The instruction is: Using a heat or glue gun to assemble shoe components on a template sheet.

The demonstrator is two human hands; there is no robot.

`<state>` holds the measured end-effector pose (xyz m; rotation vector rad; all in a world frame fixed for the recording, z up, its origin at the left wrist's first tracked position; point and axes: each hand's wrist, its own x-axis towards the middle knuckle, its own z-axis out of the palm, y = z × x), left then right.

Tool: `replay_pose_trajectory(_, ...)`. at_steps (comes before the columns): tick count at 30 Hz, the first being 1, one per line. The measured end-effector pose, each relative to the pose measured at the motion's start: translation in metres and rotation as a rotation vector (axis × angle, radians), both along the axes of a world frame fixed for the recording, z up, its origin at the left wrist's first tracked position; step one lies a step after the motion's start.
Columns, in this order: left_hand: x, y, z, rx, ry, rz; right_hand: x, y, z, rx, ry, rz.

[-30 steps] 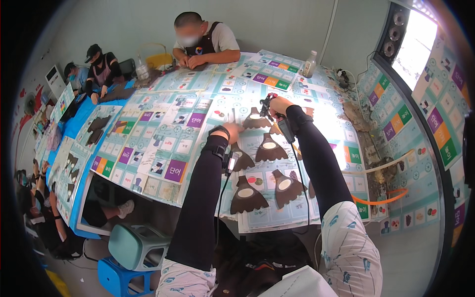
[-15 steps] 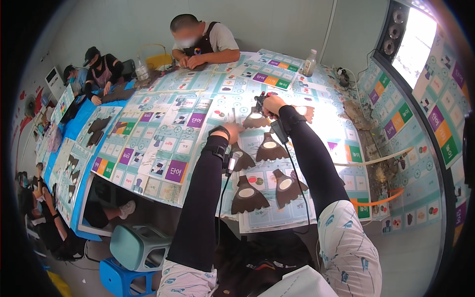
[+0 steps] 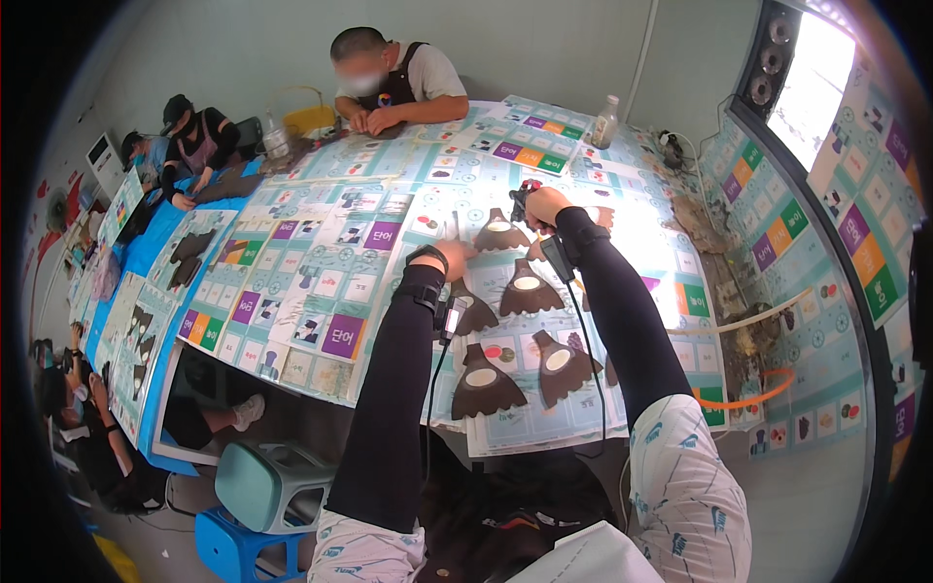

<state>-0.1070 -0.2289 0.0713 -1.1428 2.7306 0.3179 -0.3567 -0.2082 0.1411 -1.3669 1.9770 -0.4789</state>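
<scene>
Several brown, fan-shaped pieces with pale oval patches lie on the printed sheets before me, including a far piece (image 3: 499, 235), a middle piece (image 3: 531, 297) and a near-left piece (image 3: 480, 391). My right hand (image 3: 546, 207) is closed round a small dark tool with red parts (image 3: 526, 191), just right of the far piece; its exact kind is not clear. Left of that piece, my left hand (image 3: 455, 257) is low over the sheets, above another brown piece (image 3: 472, 313). Its fingers are small and partly hidden, so their grip is unclear.
Across the table (image 3: 292, 272) a person (image 3: 394, 87) handles a dark piece. A bottle (image 3: 604, 123) stands at the far right. An orange hose (image 3: 763, 396) bends near the right wall. Stools (image 3: 267, 486) stand at lower left. More people work at far left. Cables hang from my wrists.
My right hand has moved slightly right with the dark tool, away from over the far brown piece, which now shows more fully. My left hand has barely moved.
</scene>
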Motion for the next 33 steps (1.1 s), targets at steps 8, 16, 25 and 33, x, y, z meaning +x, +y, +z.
replay_pose_trajectory(8,0.010,-0.020,-0.003,0.074,0.214,-0.140,-0.031,0.093,0.022,-0.263,-0.120,0.194)
replay_pose_trajectory(16,0.071,-0.014,-0.002,-0.116,0.809,0.165,-0.114,0.292,0.008,-0.493,0.468,0.052)
replay_pose_trajectory(25,0.165,0.152,0.002,0.209,1.010,0.292,-0.167,0.377,-0.078,-0.119,0.654,-0.141)
replay_pose_trajectory(33,0.159,0.310,-0.038,0.404,1.049,0.609,-0.116,0.405,-0.056,-0.652,0.566,-0.189)
